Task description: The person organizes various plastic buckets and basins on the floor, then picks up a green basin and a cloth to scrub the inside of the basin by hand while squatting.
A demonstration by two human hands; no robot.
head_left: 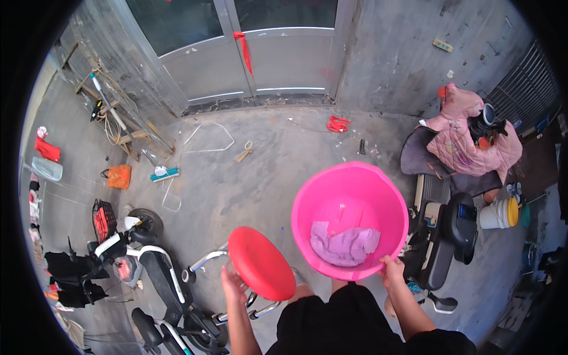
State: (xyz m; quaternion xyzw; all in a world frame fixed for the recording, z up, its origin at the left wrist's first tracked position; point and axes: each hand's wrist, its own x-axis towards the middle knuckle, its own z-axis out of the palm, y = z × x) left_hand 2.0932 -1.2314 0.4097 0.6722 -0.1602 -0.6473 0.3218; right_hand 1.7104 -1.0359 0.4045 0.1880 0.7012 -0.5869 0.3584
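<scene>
A large bright pink basin [305, 207] is held in front of me, tilted so its inside shows. A crumpled light purple cloth [345, 244] lies in its lower part. My right hand [390, 272] is closed around the basin's near right rim. At the left stands a stool with a round red seat [260, 263] and chrome legs on casters. My left hand [234, 287] is beside the seat's left edge, fingers apart; whether it touches the seat is unclear.
Electric scooters stand at left [160, 272] and right [441, 236], the right one with a pink quilted cover [467, 136]. A floor squeegee [164, 174], an orange bag [119, 176] and red gloves [338, 123] lie on the concrete. Ahead are metal double doors [290, 62]; a white bucket [496, 214] stands right.
</scene>
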